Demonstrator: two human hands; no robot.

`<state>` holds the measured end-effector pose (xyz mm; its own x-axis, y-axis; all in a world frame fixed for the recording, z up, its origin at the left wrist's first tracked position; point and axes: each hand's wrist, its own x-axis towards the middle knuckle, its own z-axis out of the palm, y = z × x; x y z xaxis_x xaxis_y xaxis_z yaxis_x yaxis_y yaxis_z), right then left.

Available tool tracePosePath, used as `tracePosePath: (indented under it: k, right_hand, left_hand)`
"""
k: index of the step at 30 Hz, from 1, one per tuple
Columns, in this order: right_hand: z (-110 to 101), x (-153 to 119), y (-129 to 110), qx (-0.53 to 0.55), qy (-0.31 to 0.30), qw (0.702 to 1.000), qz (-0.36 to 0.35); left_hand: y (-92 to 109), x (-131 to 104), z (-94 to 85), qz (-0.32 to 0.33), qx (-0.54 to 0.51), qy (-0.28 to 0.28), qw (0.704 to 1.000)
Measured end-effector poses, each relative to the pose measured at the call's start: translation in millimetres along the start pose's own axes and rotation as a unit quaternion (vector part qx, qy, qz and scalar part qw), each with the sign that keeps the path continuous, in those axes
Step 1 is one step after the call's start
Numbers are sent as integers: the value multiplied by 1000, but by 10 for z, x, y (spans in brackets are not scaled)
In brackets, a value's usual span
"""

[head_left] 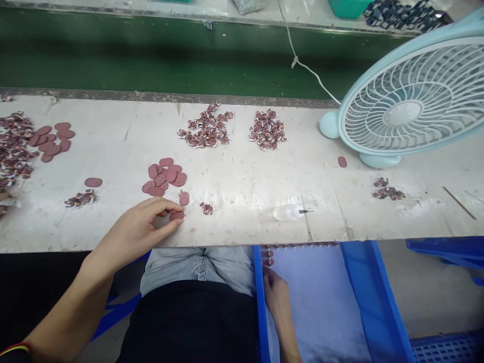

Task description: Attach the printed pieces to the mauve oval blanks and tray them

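My left hand (145, 224) is closed on a flat reddish-brown oval disc (176, 216), pinched between thumb and fingers at the table's front part. Just above it lies another disc (184, 197) with a raised detail at its top. A small brown-and-white animal figure (207, 208) stands apart to the right. Lower right, my right hand (276, 291) reaches into a blue tray (260, 307), fingers curled in by its left wall. Reddish-brown pieces (267, 258) sit in rows just beyond those fingers. Whatever the fingertips hold is hidden.
Behind my left hand is a pile of discs (166, 176). Figure heaps (207, 128) lie further back, with more at far left beside a partly visible hand (3, 201). A clear bottle (288, 212) with a thin tip lies right of centre. A light-blue fan (403, 113) occupies the right.
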<state>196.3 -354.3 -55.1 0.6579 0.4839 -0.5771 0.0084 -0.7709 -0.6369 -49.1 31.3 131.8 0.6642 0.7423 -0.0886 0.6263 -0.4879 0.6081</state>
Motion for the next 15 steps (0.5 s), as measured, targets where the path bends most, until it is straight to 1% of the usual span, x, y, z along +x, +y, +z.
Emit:
tracePosePath:
  k: [4,10,15]
  right_hand:
    - [9,-9,-34,13,13,1000,-5]
    - [18,-11,-88,33,38,999,-20]
    - [-56,-97,-261,46,55,997,-20]
  left_hand:
    - [-24,6,-12,-6,9,-4,1000]
    - [-6,3,-27,-9,15,-4,1000]
    - [-7,-9,-14,-8,15,19,1000]
